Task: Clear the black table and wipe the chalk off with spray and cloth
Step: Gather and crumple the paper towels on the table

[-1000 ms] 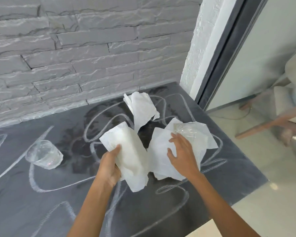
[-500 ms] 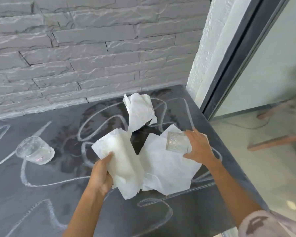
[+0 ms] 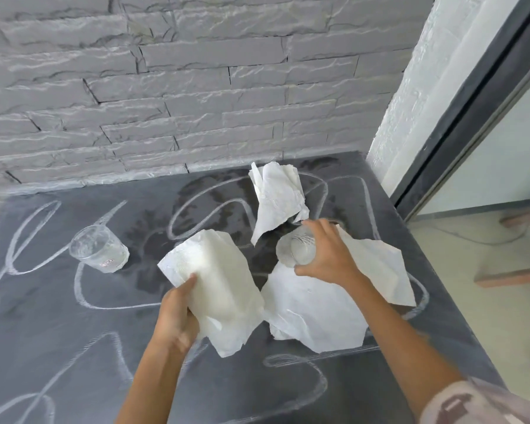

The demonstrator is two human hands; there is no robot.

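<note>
Black chalk-scribbled tabletop (image 3: 74,341): not cleared yet; chalk loops everywhere, no wiping begun; we see no spray or cloth.
Right hand (image 3: 328,255): grip curled round small clear plastic cup (image 3: 300,250), held tipped just above flat white paper sheet (image 3: 334,304).
Change: 1 s ago this hand lay low on that sheet, fingers over the cup; now the cup is up off it.
Left hand (image 3: 178,313): grip clenched on folded white paper towel (image 3: 214,286), same as before.
Still on top: 2nd clear plastic cup (image 3: 98,249) at left, crumpled white paper (image 3: 276,200) at the back.
Meaning: we judge clearing underway; cups + papers must go before spray & wipe.
</note>
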